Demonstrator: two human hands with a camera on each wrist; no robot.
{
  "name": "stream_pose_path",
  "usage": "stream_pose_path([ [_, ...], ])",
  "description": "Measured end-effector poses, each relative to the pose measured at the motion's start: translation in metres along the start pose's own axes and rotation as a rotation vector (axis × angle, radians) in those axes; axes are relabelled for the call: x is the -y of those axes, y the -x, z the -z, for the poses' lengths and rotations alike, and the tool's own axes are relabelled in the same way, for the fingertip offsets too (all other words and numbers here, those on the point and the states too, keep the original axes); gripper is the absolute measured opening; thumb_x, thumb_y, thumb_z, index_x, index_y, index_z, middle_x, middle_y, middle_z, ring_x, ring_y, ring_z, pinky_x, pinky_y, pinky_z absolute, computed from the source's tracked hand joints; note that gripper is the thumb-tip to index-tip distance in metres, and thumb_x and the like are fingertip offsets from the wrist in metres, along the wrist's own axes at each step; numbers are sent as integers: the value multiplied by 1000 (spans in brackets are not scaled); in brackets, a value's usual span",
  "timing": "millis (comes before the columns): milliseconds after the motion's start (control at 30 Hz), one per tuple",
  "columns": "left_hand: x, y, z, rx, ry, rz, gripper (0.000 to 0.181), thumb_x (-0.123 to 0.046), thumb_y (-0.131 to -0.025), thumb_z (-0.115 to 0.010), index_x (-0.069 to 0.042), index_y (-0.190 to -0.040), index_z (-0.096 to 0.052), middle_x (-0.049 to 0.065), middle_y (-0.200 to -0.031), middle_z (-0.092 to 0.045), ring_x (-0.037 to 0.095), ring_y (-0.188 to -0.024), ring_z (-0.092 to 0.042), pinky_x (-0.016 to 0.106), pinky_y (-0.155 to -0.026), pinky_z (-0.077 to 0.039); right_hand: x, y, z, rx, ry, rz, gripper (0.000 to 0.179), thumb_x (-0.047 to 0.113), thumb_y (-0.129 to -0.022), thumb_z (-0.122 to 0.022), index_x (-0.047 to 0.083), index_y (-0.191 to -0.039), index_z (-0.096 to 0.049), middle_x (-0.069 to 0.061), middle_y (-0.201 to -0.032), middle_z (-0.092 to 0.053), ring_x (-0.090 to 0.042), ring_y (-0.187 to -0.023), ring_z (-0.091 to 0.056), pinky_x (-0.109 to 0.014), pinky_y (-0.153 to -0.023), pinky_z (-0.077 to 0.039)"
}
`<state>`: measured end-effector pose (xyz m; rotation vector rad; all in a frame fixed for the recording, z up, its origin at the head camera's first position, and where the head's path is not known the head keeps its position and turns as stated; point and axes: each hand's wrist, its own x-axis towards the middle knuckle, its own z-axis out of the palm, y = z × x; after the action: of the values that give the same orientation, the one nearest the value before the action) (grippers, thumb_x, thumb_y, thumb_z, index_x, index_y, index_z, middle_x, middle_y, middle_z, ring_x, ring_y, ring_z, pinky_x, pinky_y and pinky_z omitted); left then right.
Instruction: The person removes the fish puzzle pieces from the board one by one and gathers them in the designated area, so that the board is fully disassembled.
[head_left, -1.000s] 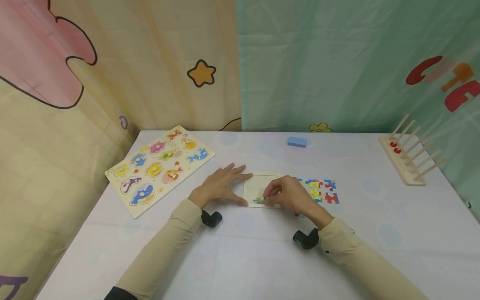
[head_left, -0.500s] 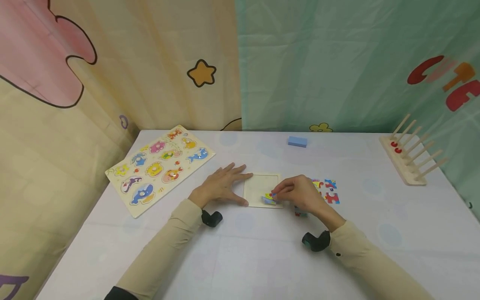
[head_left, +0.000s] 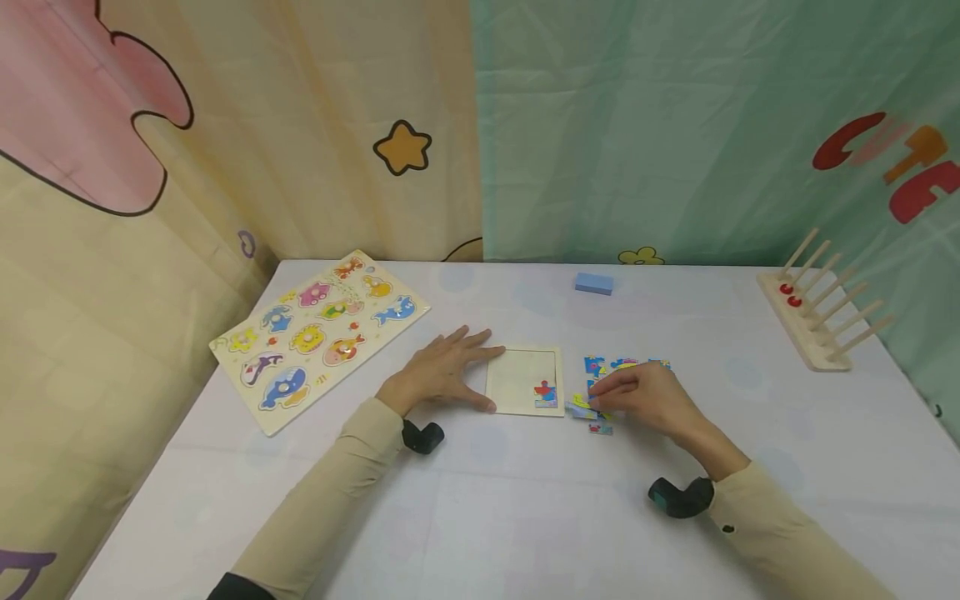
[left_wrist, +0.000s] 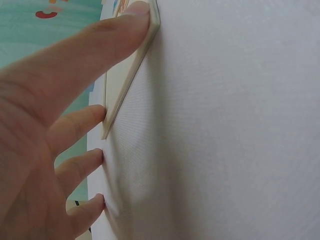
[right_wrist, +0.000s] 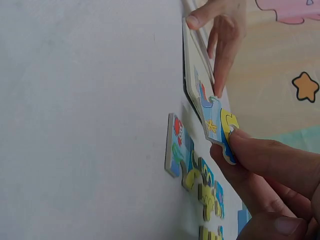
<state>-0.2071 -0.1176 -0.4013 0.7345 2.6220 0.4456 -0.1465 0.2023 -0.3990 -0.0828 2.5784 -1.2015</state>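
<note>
A shallow wooden puzzle tray (head_left: 517,371) lies mid-table, one red-and-blue jigsaw piece (head_left: 546,395) in its lower right corner. My left hand (head_left: 442,373) is spread at its left side, thumb and index fingertip touching the tray's edge. Just right of the tray, my right hand (head_left: 648,400) pinches a light-blue and yellow jigsaw piece (right_wrist: 215,120) between thumb and fingers. In the right wrist view this piece is tilted, with a starfish printed on it. Below it lies a loose piece with a red crab (right_wrist: 177,140). More loose pieces (head_left: 595,367) are partly hidden behind my right hand.
A sea-animal knob puzzle board (head_left: 322,337) lies at the left. A blue block (head_left: 594,284) sits near the back edge. At the far right stands a wooden peg rack (head_left: 806,321) with red beads. Printed curtains hang behind the table.
My right hand has moved right, from over the tray to beside it, carrying the pinched piece. The piece in the tray's corner now shows. My left hand has stayed put.
</note>
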Motion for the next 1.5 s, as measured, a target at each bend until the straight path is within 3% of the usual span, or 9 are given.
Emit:
stream_pose_path([
  [167,0,0,1,2,-4,-2,93,-59,-73,-80,-32,-152,-39,-3,-164,-18,26,-151,-4,52,-120,-7,-12,10,13,-32,4,-25,23,27,-82,-79,12,-99,-78,-2,-93,-75,-20,-95,-63,-31,-71,-49],
  [467,0,0,3,0,-18,1,93,-59,-73,-79,-32,-152,-39,-3,-164,-18,26,-151,-4,52,-120,-8,-29,26,29,-29,6,-125,31,31,-84,-77,9,-106,-77,-7,-102,-74,-30,-114,-53,-34,-79,-44],
  [600,1,0,2,-3,-13,3,93,-59,-72,-79,-32,-152,-40,-3,-163,-19,26,-151,-4,52,-120,-8,-34,28,30,-14,7,-141,32,33,-83,-78,9,-104,-77,-7,-100,-75,-30,-113,-53,-35,-81,-43],
  [833,2,-1,0,-1,-7,4,93,-60,-72,-79,-32,-152,-39,-4,-164,-18,24,-151,-3,51,-120,-7,-36,29,25,-42,67,-119,26,29,-81,-81,10,-98,-79,-7,-101,-72,-26,-101,-53,-30,-72,-42],
  [1500,1,-1,-1,6,-13,12,93,-60,-72,-79,-33,-152,-39,-4,-164,-17,24,-151,-3,50,-120,-6,-36,30,23,-58,141,-71,17,24,-81,-80,13,-94,-80,-7,-99,-72,-25,-98,-56,-31,-71,-42],
])
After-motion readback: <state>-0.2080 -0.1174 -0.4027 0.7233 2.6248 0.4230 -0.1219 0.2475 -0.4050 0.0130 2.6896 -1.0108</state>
